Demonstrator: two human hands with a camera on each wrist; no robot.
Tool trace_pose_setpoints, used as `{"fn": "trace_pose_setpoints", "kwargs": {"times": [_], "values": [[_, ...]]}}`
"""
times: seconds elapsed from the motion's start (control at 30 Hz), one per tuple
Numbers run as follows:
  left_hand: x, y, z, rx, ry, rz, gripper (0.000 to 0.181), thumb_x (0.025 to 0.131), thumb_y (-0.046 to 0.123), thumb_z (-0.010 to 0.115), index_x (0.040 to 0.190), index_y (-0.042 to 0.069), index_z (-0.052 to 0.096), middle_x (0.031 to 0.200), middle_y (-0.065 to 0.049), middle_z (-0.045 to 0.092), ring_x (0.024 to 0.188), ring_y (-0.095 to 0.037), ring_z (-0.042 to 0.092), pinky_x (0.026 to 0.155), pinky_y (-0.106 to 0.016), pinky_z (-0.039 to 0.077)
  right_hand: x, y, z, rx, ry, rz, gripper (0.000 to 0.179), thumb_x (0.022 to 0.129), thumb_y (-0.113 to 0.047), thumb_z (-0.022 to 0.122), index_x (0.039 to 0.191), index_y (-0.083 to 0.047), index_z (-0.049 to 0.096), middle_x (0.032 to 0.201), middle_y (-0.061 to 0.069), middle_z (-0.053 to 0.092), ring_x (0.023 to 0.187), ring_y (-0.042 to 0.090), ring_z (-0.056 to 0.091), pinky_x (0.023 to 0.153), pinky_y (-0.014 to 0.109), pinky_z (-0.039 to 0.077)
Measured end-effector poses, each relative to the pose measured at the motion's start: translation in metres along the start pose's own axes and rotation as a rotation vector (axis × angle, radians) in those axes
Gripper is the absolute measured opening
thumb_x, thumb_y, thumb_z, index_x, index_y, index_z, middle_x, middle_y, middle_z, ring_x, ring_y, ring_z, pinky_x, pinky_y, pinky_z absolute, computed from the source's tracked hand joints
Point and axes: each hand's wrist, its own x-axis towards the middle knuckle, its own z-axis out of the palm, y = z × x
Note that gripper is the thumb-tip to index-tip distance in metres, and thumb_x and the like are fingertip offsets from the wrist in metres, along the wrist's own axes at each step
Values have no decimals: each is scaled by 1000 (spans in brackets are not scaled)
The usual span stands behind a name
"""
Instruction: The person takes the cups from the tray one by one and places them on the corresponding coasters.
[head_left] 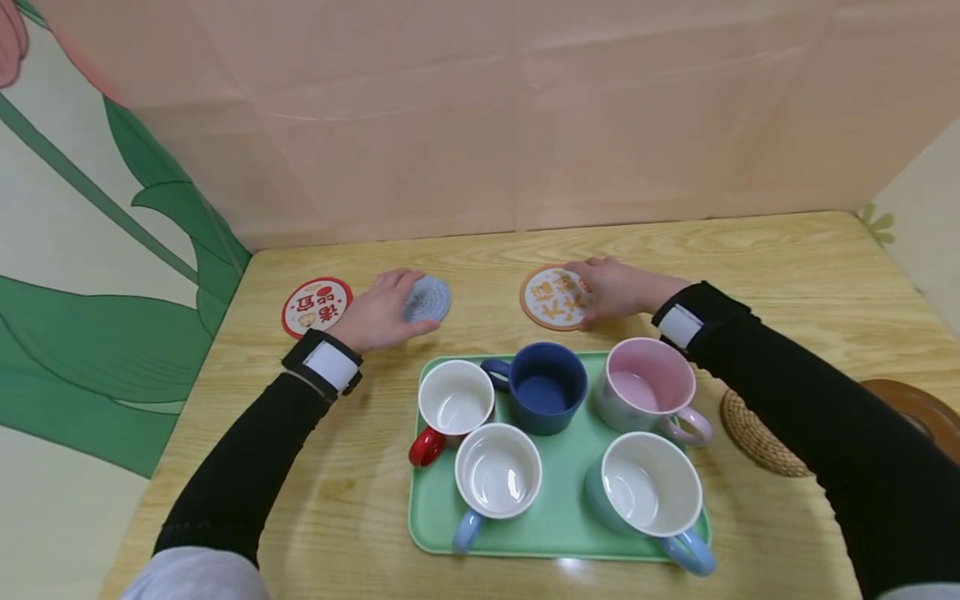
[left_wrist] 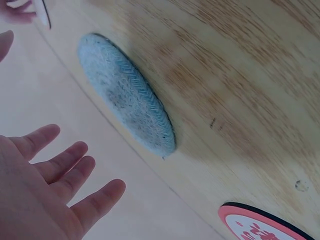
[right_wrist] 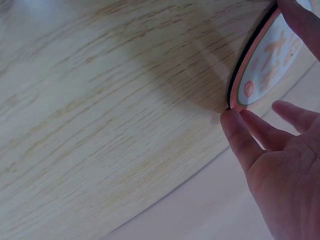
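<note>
Over the left part of the table my left hand [head_left: 378,315] spreads its fingers beside a round blue-grey woven coaster [head_left: 426,300]; the left wrist view shows a gap between the fingers and that coaster. Left of this hand lies a red-rimmed round coaster [head_left: 317,305] with red characters. My right hand [head_left: 618,290] holds an orange-rimmed coaster [head_left: 549,300] with orange characters by its right side, thumb and fingertips at the edge. In the right wrist view, fingertips touch the dark underside rim of this coaster [right_wrist: 267,65].
A green tray [head_left: 555,525] in front carries several mugs: a red-handled one [head_left: 456,400], a navy one [head_left: 551,392], a pink one [head_left: 648,383] and two with light-blue handles. A woven mat [head_left: 761,437] and a brown round object [head_left: 911,408] lie at right, under the forearm.
</note>
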Motion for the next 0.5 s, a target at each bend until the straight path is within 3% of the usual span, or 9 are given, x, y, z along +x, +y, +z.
{"fn": "trace_pose_setpoints", "kwargs": {"times": [0.13,0.23,0.4,0.5], "values": [[-2,0,1,-9,3,12,83,85,52,67,147,8,35,147,-18,36,136,-34,32,100,-53,39,-3,2,-2,22,14,-13,93,71,-22,87,142,8,35,134,36,43,124,51,38,103,59,31],[-4,1,3,-15,0,8,83,85,53,67,148,8,35,148,-18,35,136,-34,32,99,-53,40,-12,8,-6,48,39,13,94,71,-24,86,140,13,34,128,37,46,119,48,44,99,56,36],[-7,1,4,-5,-1,-17,83,85,56,66,148,10,35,148,-17,35,135,-32,33,99,-53,41,-28,23,-11,227,21,75,90,78,-22,82,142,14,28,124,38,49,105,44,58,88,51,46],[-8,0,4,-1,-2,-27,83,86,56,65,148,10,35,148,-16,35,136,-32,32,99,-53,40,-33,27,-10,327,-5,72,86,82,-20,79,142,13,27,127,39,47,106,46,59,89,50,48]]}}
